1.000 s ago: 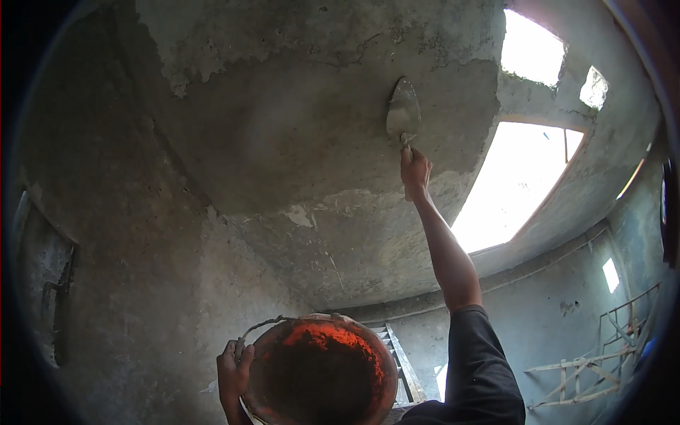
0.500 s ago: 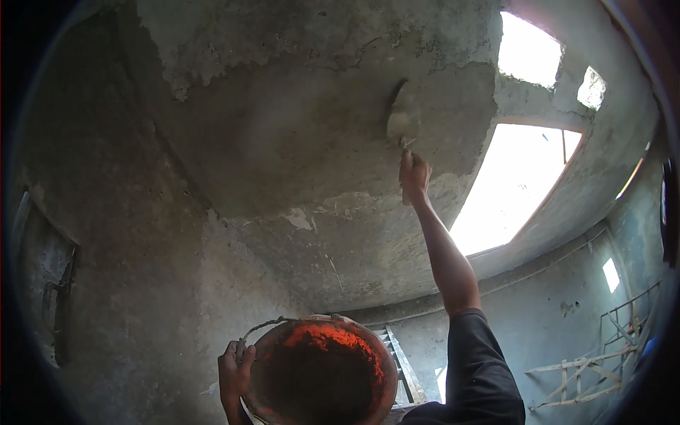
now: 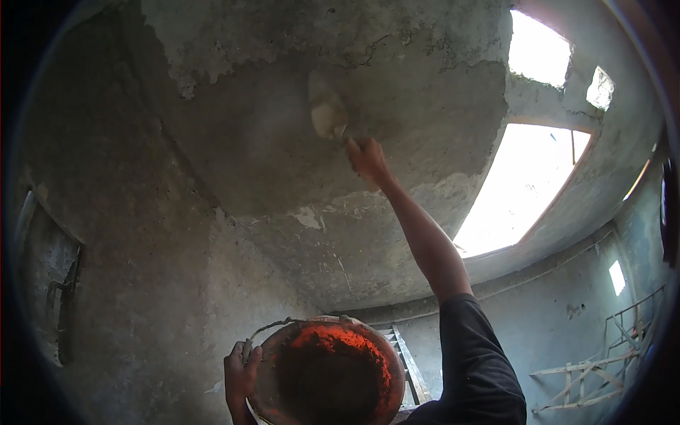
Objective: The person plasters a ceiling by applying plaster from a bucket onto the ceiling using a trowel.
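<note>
My right hand [image 3: 367,157] is closed round the handle of a trowel [image 3: 327,112], arm stretched up. The trowel's blade lies at or close to the damp, darker plaster [image 3: 248,142] of the wall; exact contact cannot be made out. At the bottom, my left hand [image 3: 242,370] grips the wire handle of a round bucket [image 3: 328,372], beside its left rim. Orange shows on the bucket's inner wall, and its inside is dark, with the contents hard to make out.
Bright openings [image 3: 524,188] pierce the wall at the right. A ladder [image 3: 411,365] stands behind the bucket. Wooden scaffolding [image 3: 584,379] is at the lower right. A recessed frame [image 3: 49,283] is at the far left.
My right hand and the trowel have moved left across the plaster, and the blade now tilts up to the left. My left hand still holds the bucket, which sits slightly further right in view.
</note>
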{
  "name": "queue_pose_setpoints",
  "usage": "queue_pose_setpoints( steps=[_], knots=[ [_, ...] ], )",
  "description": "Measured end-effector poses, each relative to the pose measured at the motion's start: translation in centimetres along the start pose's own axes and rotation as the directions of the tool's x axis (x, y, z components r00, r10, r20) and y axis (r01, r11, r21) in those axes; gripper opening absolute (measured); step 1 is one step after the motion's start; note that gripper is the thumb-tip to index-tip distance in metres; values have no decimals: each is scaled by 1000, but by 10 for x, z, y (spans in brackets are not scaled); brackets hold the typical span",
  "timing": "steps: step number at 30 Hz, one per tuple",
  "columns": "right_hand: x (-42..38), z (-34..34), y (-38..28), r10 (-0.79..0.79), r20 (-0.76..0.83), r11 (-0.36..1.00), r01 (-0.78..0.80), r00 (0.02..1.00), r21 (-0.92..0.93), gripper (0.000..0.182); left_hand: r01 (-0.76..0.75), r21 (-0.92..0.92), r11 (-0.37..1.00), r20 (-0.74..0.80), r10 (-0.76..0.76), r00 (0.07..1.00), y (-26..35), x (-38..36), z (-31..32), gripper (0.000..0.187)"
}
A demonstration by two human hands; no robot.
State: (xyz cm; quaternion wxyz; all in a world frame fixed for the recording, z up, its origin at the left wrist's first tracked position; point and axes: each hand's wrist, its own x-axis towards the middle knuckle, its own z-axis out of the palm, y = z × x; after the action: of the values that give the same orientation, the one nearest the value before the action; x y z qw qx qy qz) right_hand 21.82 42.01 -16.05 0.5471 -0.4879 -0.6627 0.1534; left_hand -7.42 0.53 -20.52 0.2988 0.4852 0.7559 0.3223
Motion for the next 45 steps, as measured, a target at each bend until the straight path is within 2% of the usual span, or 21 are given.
queue_pose_setpoints(
  steps=[1,5,8,10,11,13,14,16,20,23,25,27,28,30,34,36,39,41,42,44,45],
  knots=[
    [-9,-9,-21,171,261,974,-203,950,99,41,3,-4,1000,4,-3,1000,-2,1,-1,31],
    [-28,-37,-32,246,267,932,-303,932,197,37,-57,-11,998,-50,57,997,-8,4,3,36],
    [-32,-69,-22,281,144,936,-304,949,178,34,-64,-8,998,-45,64,997,-12,6,4,36],
    [-34,-90,-16,195,-30,929,-175,980,327,36,-70,-7,998,-51,70,996,-13,7,5,37],
    [-34,-95,-8,196,-28,930,-176,980,324,36,-76,3,997,-57,76,995,-14,6,4,37],
    [-30,-95,12,101,-157,886,-17,982,463,43,-72,2,997,-57,72,996,-16,7,4,37],
    [-29,-89,18,105,-156,887,-21,982,462,43,-67,3,998,-53,67,996,-16,6,4,37],
    [-23,-75,26,364,-262,869,-224,894,442,33,-67,1,998,-48,67,997,-10,4,3,37],
    [-9,-44,21,427,-292,878,-316,856,359,32,-63,-8,998,-57,63,996,-6,2,2,36],
    [7,-15,17,385,-353,901,-264,853,345,45,-41,-1,999,-41,41,998,0,1,0,35],
    [15,12,21,201,-469,977,-140,860,162,46,-14,-2,1000,-14,14,1000,8,-1,-1,35],
    [6,10,-22,196,-316,980,-181,928,79,45,14,4,1000,20,-14,1000,9,-1,-2,34],
    [4,15,-19,200,-319,980,-184,926,77,45,14,-2,1000,17,-14,1000,8,-1,-2,34],
    [2,24,-11,-72,-203,997,66,977,-34,46,10,-9,1000,11,-10,1000,6,0,-1,34],
    [-15,5,-9,-162,-79,987,161,984,-30,48,-18,-18,1000,-15,18,1000,-3,1,0,33],
    [-18,-11,0,-88,-246,994,67,965,-91,44,-48,-25,999,-37,47,998,-12,2,3,34],
    [-6,-51,16,64,-375,996,-83,925,-34,40,-67,-56,996,-47,65,997,-14,5,4,33],
    [0,-85,12,93,-458,991,-125,884,-39,35,-61,-54,997,-32,59,998,-6,3,2,33],
    [8,-98,20,91,-461,991,-124,883,-42,35,-64,-55,996,-30,62,998,-8,5,3,33],
    [28,-120,38,-86,-577,975,-51,812,-218,35,-71,-36,997,-47,69,997,-13,5,3,33],
    [38,-128,44,-83,-579,975,-55,811,-217,35,-71,-32,997,-44,70,997,-12,4,3,33]
  ],
)
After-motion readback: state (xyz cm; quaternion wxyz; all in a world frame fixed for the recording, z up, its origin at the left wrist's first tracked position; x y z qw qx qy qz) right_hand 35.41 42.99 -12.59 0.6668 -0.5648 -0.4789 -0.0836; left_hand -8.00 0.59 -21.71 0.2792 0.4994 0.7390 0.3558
